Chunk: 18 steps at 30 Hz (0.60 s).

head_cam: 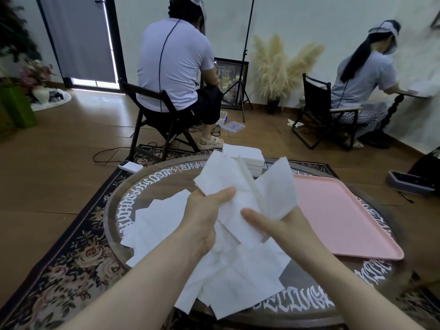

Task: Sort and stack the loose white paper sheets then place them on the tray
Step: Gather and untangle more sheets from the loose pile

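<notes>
From the head view, you are holding a fanned bunch of white sheets above the round worktop, and the sheets are splaying at different angles rather than lying square. Your left hand is grasping the bunch with its thumb on top and its fingers curled beneath; your right hand is pinching the bunch from the other side, thumb pressing on the paper. More loose sheets are lying scattered under your forearms, and a squared stack is sitting at the far edge. The pink tray is waiting to your right, bare.

The risk, as I judge it: thin sheets are likely slipping out of such an uneven fan, or creasing if you are squeezing harder. Your forearms are also hovering close over the scattered sheets, several overhanging the near rim, so a sweep could be pushing them to the floor.
</notes>
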### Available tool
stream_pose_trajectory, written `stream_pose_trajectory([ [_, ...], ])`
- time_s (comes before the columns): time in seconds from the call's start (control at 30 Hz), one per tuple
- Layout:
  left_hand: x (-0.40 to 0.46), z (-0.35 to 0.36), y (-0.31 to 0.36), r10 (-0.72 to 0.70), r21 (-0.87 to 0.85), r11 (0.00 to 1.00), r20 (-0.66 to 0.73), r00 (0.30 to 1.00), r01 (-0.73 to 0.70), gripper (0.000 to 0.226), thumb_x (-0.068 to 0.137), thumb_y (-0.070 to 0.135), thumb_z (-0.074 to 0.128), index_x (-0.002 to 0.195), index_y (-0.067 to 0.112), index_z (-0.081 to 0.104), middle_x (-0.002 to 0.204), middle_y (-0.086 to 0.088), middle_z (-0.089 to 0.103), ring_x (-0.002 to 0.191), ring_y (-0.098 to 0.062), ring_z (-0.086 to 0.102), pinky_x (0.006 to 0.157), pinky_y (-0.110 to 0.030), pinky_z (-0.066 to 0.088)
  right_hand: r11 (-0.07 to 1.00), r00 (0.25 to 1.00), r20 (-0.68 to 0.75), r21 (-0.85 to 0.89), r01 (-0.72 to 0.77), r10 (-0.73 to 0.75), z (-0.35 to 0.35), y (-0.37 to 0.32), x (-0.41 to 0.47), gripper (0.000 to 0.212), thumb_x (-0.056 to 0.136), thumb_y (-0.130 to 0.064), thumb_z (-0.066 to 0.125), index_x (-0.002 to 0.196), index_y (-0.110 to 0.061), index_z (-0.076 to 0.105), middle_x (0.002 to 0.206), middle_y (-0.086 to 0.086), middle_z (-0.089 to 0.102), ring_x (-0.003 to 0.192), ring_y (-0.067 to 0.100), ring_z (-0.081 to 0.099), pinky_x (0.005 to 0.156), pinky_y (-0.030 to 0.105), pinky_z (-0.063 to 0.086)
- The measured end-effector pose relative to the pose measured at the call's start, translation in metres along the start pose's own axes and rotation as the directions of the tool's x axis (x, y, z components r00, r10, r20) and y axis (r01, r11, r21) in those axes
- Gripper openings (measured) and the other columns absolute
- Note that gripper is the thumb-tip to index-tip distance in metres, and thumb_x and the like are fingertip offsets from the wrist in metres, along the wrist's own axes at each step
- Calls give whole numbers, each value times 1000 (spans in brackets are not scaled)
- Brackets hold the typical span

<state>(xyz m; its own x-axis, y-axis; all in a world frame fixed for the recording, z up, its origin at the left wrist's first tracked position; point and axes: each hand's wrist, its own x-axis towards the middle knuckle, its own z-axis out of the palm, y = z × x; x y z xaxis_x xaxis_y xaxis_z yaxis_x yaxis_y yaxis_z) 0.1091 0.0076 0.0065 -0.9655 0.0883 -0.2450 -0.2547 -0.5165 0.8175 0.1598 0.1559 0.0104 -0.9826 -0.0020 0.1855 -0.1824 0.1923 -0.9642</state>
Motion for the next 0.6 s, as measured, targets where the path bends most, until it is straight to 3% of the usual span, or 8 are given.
stream_pose_trajectory([
  [0.07,0,0,0,38,63,997,2,999,-38,22,84,-3,68,104,6,69,93,-9,77,77,-22,74,61,-30,58,993,998,-62,-113,-37,30,3,2,-1,19,92,-12,66,80,-26,72,80,-12,76,71,2,71,60,20,56],
  [0.17,1,-5,3,99,164,983,-64,993,-87,15,86,-2,68,93,12,69,86,-3,76,77,-20,73,65,-30,58,985,962,-262,-129,-115,78,-2,-2,4,28,98,-13,55,74,-13,67,65,-2,73,60,8,66,64,29,56],
  [0.23,5,-11,7,154,240,963,-130,980,-120,17,87,-1,67,89,16,67,93,-4,74,87,-25,70,79,-38,57,983,907,-420,-175,-59,-20,-11,-4,9,31,100,-18,55,70,-19,63,58,-13,67,55,1,60,54,24,49],
  [0.3,7,-15,9,177,273,954,-174,969,-125,21,87,-1,66,84,19,63,94,-4,72,89,-26,68,84,-40,56,950,866,-458,-306,58,-200,-12,-3,8,34,101,-21,54,68,-26,58,58,-12,61,57,5,57,53,27,45],
  [0.37,6,-14,7,143,266,959,-169,975,-94,18,88,-1,65,87,17,64,93,-6,72,89,-28,69,82,-40,56,869,896,-253,-439,231,-365,-4,-1,5,42,100,-13,55,69,-40,60,63,-25,62,63,-6,58,57,9,40],
  [0.43,5,-10,2,105,249,966,-137,985,-68,14,89,0,64,98,11,68,97,-10,73,93,-31,70,82,-40,57,806,945,67,-504,309,-320,10,8,2,62,94,0,54,109,-59,62,110,-44,59,107,-20,53,88,-1,34],
  [0.5,4,-6,1,50,170,985,-93,994,-34,17,94,9,62,109,6,68,102,-12,74,96,-32,70,87,-44,56,744,937,305,-584,324,-169,15,20,3,74,92,5,52,139,-48,31,153,-25,30,143,-8,23,113,7,15],
  [0.6,2,-5,3,-36,45,998,-23,999,37,33,93,37,64,107,7,69,99,-10,76,90,-26,73,85,-43,57,810,951,270,-518,274,-148,16,18,4,53,100,-25,55,138,-48,27,156,-24,22,146,-8,12,119,18,14],
])
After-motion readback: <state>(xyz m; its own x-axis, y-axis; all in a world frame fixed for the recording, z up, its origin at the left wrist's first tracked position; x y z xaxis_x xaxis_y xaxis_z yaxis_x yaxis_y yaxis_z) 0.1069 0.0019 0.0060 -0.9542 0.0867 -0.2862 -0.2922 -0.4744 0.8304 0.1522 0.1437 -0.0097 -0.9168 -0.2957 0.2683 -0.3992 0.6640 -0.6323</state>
